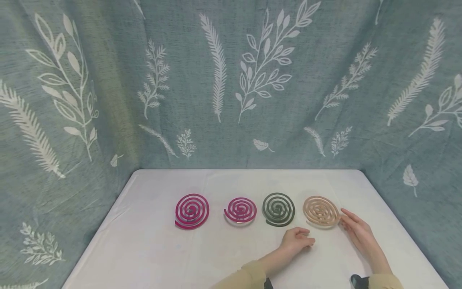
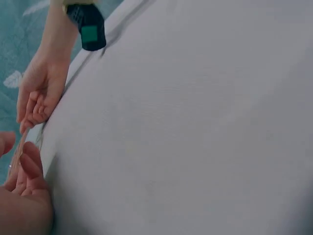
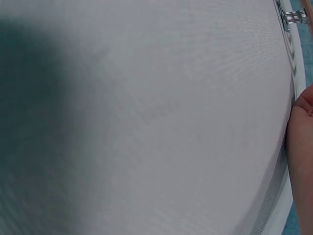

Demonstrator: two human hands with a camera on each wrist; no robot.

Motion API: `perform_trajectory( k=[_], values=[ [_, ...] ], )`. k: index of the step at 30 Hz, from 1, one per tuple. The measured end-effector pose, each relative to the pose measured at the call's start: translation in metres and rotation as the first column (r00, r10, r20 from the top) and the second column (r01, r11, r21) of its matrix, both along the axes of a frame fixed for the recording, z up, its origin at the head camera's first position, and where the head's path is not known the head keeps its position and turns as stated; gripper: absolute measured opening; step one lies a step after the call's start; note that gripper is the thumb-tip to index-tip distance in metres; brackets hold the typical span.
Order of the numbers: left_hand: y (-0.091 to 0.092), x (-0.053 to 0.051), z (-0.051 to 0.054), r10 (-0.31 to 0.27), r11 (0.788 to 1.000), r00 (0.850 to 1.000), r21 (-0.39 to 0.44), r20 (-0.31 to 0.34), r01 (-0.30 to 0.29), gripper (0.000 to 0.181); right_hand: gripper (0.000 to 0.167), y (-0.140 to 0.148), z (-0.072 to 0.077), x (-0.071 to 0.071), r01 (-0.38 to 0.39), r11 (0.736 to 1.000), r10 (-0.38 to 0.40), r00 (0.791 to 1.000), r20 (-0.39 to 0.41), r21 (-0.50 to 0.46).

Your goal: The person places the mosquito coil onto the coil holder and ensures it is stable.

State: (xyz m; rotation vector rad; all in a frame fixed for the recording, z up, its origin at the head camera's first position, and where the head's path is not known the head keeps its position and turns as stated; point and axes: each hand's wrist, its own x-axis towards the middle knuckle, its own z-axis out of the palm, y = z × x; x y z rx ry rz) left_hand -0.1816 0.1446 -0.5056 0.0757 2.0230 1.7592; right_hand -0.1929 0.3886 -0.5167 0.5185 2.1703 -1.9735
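A tan mosquito coil (image 1: 321,211) sits slightly tilted toward the right of the white table. At its right edge, my right hand (image 1: 361,237) pinches the rim with its fingertips, which also converge on the coil's edge in the left wrist view. My left hand (image 1: 296,241) hovers just in front of the tan coil, fingers loosely bent, holding nothing. To the left are a dark green coil (image 1: 278,210) and two magenta ones, a nearer magenta coil (image 1: 240,210) and a far-left magenta coil (image 1: 192,211). In the right wrist view, a metal stand (image 3: 295,17) shows under the tan coil.
The coils form a row across the white table (image 1: 151,249). Behind and beside the table hang blue-green curtains (image 1: 231,100) with white leaf patterns. A dark wrist device (image 2: 89,30) is strapped near my right wrist.
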Motion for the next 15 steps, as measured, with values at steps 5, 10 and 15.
perform_trajectory(
  k=[5,10,15],
  values=[
    [-0.034,0.016,0.006,-0.245,0.969,0.969,0.033,0.030,0.244,0.021,0.076,-0.001,0.001,0.001,-0.036,0.998,0.036,0.999,0.000,0.046],
    [-0.073,0.028,0.018,-0.410,0.911,0.910,0.015,-0.067,0.411,0.024,0.073,0.001,0.004,0.002,-0.028,0.994,0.023,0.998,-0.053,-0.104],
    [-0.120,0.024,0.037,-0.443,0.893,0.878,0.004,-0.185,0.451,0.029,0.074,0.002,0.005,0.005,-0.024,0.988,0.020,0.999,-0.030,-0.149]
  ],
)
